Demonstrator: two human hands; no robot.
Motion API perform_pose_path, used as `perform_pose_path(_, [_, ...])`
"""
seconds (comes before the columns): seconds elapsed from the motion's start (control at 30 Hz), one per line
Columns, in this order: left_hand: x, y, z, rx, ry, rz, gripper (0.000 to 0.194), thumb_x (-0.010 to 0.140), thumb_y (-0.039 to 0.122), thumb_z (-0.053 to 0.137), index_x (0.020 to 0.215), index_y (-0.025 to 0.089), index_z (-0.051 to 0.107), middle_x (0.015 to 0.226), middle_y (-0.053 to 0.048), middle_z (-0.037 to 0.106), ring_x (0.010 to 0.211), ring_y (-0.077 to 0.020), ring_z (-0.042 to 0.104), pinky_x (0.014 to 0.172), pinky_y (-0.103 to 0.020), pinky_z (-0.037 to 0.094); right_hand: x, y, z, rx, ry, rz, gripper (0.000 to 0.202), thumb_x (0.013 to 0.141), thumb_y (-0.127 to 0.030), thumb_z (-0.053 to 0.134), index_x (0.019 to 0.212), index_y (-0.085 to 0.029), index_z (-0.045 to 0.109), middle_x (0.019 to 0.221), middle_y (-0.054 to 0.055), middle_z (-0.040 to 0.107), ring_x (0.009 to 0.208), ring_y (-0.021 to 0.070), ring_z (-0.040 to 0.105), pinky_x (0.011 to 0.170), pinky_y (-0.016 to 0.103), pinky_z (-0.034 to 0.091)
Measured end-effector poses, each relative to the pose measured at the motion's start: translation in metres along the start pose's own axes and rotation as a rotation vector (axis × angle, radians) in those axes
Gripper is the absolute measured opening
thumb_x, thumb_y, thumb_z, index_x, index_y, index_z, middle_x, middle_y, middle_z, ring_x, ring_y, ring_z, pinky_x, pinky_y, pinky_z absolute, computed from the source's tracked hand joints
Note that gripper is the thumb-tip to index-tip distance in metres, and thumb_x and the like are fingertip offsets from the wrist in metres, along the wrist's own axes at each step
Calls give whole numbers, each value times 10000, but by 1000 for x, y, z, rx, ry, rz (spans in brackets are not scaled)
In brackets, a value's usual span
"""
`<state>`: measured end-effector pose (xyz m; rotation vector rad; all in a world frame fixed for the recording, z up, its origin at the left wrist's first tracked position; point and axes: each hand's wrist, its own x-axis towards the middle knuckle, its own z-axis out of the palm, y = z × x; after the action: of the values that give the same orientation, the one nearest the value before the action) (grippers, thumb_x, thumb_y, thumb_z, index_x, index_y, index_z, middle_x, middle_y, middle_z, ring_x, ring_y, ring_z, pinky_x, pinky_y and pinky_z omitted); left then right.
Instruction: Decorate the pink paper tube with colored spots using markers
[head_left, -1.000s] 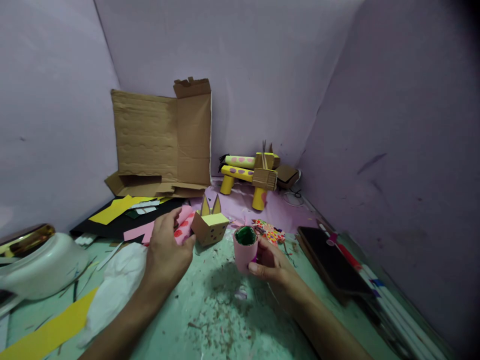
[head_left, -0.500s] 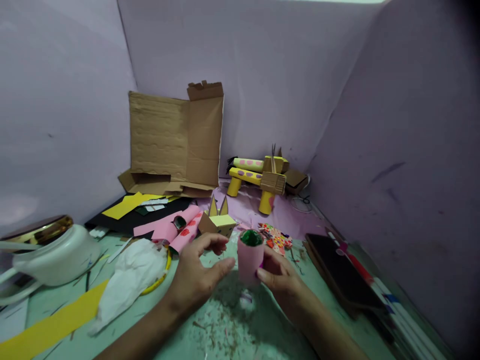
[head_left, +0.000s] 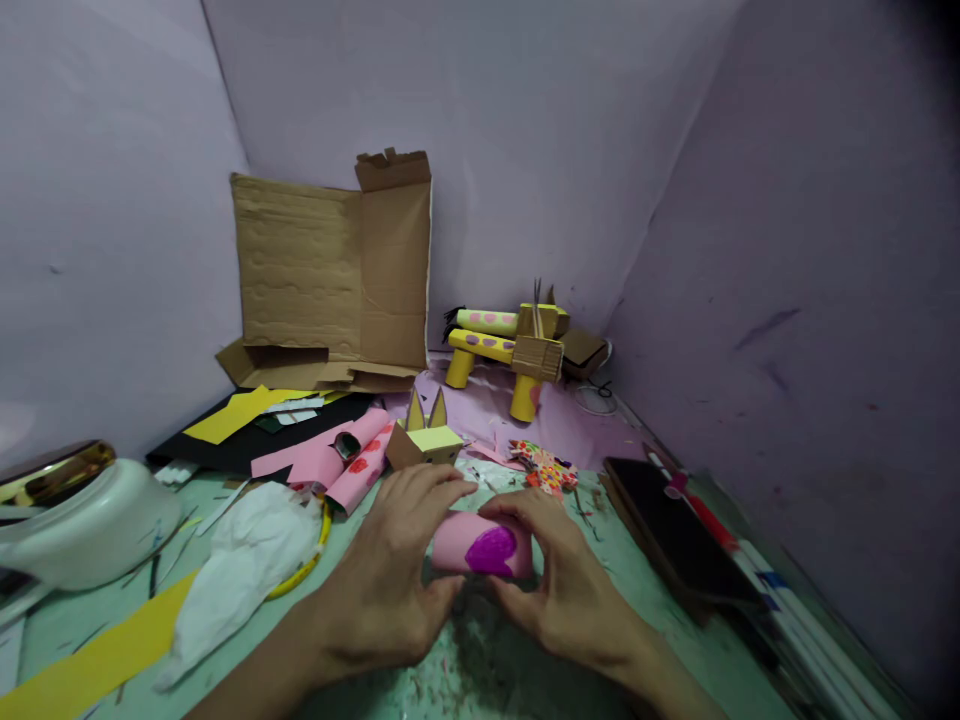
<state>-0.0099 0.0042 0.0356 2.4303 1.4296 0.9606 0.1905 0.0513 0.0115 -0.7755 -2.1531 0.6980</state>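
A short pink paper tube (head_left: 454, 546) with a purple spot on its side lies sideways between my two hands, just above the green tabletop. My left hand (head_left: 390, 560) curls around its left end, thumb below and fingers above. On the other end, my right hand (head_left: 555, 565) grips with thumb and fingers. The tube's open ends are hidden by my hands. Just behind stands a pale yellow box-shaped head (head_left: 436, 443) with pointed ears, beside pink paper rolls (head_left: 362, 470) with red spots.
An opened cardboard box (head_left: 322, 270) leans on the wall. Yellow spotted tube animals (head_left: 487, 345) stand behind. White crumpled tissue (head_left: 240, 560), a yellow paper strip (head_left: 112, 640) and a white pot (head_left: 112, 525) lie left. A black phone-like slab (head_left: 675, 530) and pens (head_left: 795, 600) are right.
The tube has turned from upright to sideways, showing its purple spot. My left hand has moved in and closed on it; my right hand keeps hold. The view has shifted slightly.
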Motion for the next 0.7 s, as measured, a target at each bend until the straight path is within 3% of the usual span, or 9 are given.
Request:
perform_pose_path(0.1, [2,2,4,12,8,-34,506,668,125,633,1145,197,479,1134,-116,587,1083,-308,526,944,-535,408,-1,-2,0,47,47,-53,548,666,-96,638,1168,-236,468,1134,68,560,1062,252,521,923,402,408])
perform_pose_path(0.2, [4,7,6,-43,-29,-134,402,674,130,612,1059,195,516,1056,-89,613,996,-284,560,878,-505,446,0,-2,0,144,69,14,577,684,-117,640,1210,-244,441,1163,64,552,1077,236,533,933,378,416])
perform_pose_path(0.3, [4,9,6,-128,-88,-203,375,697,175,628,1058,206,530,1061,-72,619,995,-267,568,870,-468,456,1,0,-1,249,35,81,622,664,-132,668,1232,-240,439,1166,60,555,1051,224,554,919,357,435])
perform_pose_path(0.43, [5,8,5,-192,-130,-204,462,700,244,682,1137,224,535,1148,-78,604,1069,-274,548,925,-466,428,2,1,-3,298,-36,42,768,627,-72,647,1331,-242,389,1150,48,572,1055,210,551,940,349,425])
perform_pose_path(0.6, [11,13,4,-229,-225,-228,193,723,260,659,906,210,628,963,-55,651,945,-264,583,843,-436,460,1,0,-3,370,-77,1,860,620,-37,620,1398,-259,327,1186,52,593,1102,217,563,991,384,397])
perform_pose_path(0.7, [13,18,6,-311,-188,-276,193,704,259,662,884,201,620,952,-54,651,946,-260,591,855,-422,466,0,1,-3,400,-64,16,864,634,-44,638,1403,-275,319,1193,55,602,1120,223,567,999,406,394])
